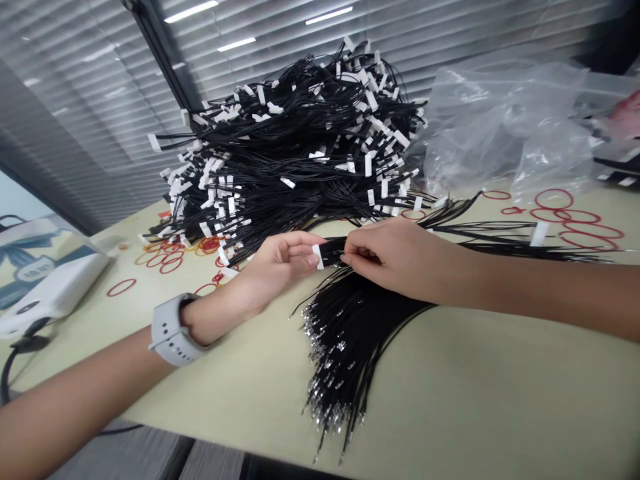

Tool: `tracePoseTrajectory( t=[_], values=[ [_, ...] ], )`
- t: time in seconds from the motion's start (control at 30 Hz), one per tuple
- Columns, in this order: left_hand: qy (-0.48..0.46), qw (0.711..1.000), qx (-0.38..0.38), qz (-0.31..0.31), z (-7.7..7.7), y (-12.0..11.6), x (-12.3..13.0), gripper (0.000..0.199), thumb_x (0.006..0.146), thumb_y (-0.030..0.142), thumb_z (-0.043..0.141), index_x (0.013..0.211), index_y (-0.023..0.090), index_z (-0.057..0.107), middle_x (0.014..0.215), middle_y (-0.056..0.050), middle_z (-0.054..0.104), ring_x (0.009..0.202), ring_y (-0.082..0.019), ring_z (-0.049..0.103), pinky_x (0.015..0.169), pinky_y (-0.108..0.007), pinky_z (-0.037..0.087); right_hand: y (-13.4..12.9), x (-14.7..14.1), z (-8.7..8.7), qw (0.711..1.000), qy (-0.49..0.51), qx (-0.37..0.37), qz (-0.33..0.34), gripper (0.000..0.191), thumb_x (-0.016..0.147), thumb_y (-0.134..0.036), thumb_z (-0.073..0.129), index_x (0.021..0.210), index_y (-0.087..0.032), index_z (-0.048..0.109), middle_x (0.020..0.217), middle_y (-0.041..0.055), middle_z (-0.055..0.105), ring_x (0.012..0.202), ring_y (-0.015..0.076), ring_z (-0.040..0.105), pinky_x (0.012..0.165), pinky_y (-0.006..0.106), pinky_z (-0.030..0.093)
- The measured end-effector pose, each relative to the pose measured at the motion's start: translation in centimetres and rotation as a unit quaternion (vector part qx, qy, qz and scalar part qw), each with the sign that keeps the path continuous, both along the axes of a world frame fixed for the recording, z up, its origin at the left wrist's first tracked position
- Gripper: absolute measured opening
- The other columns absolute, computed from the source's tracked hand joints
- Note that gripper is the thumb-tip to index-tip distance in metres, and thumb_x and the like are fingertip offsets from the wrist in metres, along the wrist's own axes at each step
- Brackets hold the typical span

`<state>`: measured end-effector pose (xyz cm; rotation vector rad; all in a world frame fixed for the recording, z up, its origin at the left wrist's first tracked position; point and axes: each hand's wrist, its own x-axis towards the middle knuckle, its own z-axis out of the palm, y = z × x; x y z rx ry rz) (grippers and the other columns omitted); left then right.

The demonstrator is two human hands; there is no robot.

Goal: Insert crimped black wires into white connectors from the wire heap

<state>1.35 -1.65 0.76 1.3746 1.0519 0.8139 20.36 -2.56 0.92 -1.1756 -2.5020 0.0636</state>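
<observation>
Your left hand (280, 260) and right hand (385, 257) pinch narrowly, fingers (305, 248) closed on a black wire bundle (331, 252), its long axis sideways, white tag pointing left. Below the fingers, crimped wires (340, 360) fan toward the tabletop (450, 393) front edge; a tagged wire pile (290, 153) stands beyond.

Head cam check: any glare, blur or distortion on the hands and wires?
Head view: wide-angle bowing curves the table edge; metal terminals glint and the plastic bag shows sheen; the left hand, right hand and wire bundle look fairly sharp, without obvious motion blur.
</observation>
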Motion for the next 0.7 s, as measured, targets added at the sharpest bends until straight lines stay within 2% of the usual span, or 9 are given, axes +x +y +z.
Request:
tracePoseTrajectory(
  t=[0.13, 0.33, 0.43, 0.6, 0.7],
  values=[
    [0.003, 1.0, 0.009, -0.003, 0.01, 0.07, -0.04, 0.021, 0.07, 0.01, 0.063, 0.09, 0.013, 0.06, 0.079, -0.002, 0.061, 0.07, -0.008, 0.055, 0.067, -0.02, 0.043, 0.27, 0.2, -0.2, 0.999, 0.028, -0.013, 0.014, 0.02, 0.082, -0.025, 0.041, 0.073, -0.017, 0.056, 0.065, -0.0013, 0.056, 0.058, 0.0084, 0.045, 0.059, 0.023, 0.029],
    [0.005, 1.0, 0.003, -0.011, 0.04, 0.04, -0.02, 0.021, 0.07, 0.011, 0.063, 0.091, 0.013, 0.06, 0.081, -0.002, 0.061, 0.07, -0.008, 0.055, 0.067, -0.021, 0.043, 0.8, 0.64, -0.2, 0.996, 0.045, -0.036, 0.073, 0.02, 0.082, -0.026, 0.042, 0.071, -0.017, 0.055, 0.059, -0.0037, 0.053, 0.054, 0.0064, 0.041, 0.056, 0.021, 0.027],
    [0.014, 1.0, 0.003, -0.02, 0.06, -0.2, 0.09, 0.022, 0.071, 0.011, 0.062, 0.092, 0.012, 0.059, 0.083, -0.003, 0.062, 0.072, -0.009, 0.056, 0.068, -0.021, 0.043, 0.71, 0.48, -0.51, 0.996, 0.053, -0.028, 0.069, 0.018, 0.082, -0.024, 0.042, 0.073, -0.016, 0.055, 0.062, -0.0025, 0.054, 0.056, 0.0068, 0.042, 0.058, 0.021, 0.028],
    [0.022, 0.999, 0.018, -0.03, 0.02, -0.41, 0.22, 0.02, 0.072, 0.01, 0.061, 0.092, 0.011, 0.06, 0.084, -0.004, 0.063, 0.075, -0.01, 0.057, 0.07, -0.022, 0.043, 0.23, 0.05, -1.01, 0.993, 0.057, -0.016, 0.1, 0.018, 0.083, -0.02, 0.04, 0.072, -0.014, 0.053, 0.069, 0.0005, 0.055, 0.06, 0.0077, 0.043, 0.059, 0.022, 0.03],
    [-0.008, 1.0, 0.011, -0.026, 0.27, -0.33, 0.07, 0.02, 0.072, 0.011, 0.062, 0.092, 0.012, 0.061, 0.083, -0.004, 0.063, 0.075, -0.01, 0.057, 0.071, -0.022, 0.044, 0.07, 0.03, -0.67, 0.994, 0.076, 0.024, 0.071, 0.014, 0.081, -0.021, 0.042, 0.073, -0.015, 0.052, 0.07, 0.0002, 0.054, 0.061, 0.0085, 0.044, 0.059, 0.022, 0.031]
  ],
)
